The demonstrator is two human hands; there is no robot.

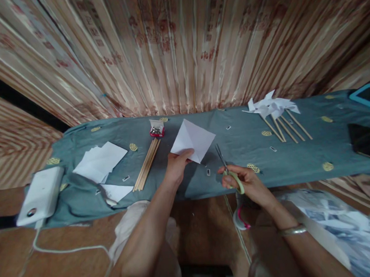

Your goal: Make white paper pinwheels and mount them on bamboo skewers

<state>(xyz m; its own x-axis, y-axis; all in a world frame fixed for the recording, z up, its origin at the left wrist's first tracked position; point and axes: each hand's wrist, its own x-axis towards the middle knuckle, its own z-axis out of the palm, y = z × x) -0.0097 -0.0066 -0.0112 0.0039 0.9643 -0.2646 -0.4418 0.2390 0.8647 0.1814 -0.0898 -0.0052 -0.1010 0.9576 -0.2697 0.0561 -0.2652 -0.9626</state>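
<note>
Between the thumb and fingers of my left hand [178, 164] is a creased square sheet of paper [196, 137], held up with one corner toward me. My right hand [246, 180] grips a pair of scissors [237, 181] by their light green handles, blades pointing up and away, a little right of the paper and apart from it. The blades look nearly closed. Left of my left hand lies a bundle of wooden sticks [147, 164]. Just beyond them stands a small open red box [157, 130] with shiny metal pieces inside.
White paper sheets [99, 161] and a folded piece [117, 191] lie left on the green cloth [188, 189]. A white device [41, 195] with a cable sits at the left end. Several paper pinwheels [273, 107] on sticks, a black phone [367, 141] and a blue-framed device [368, 96] are right.
</note>
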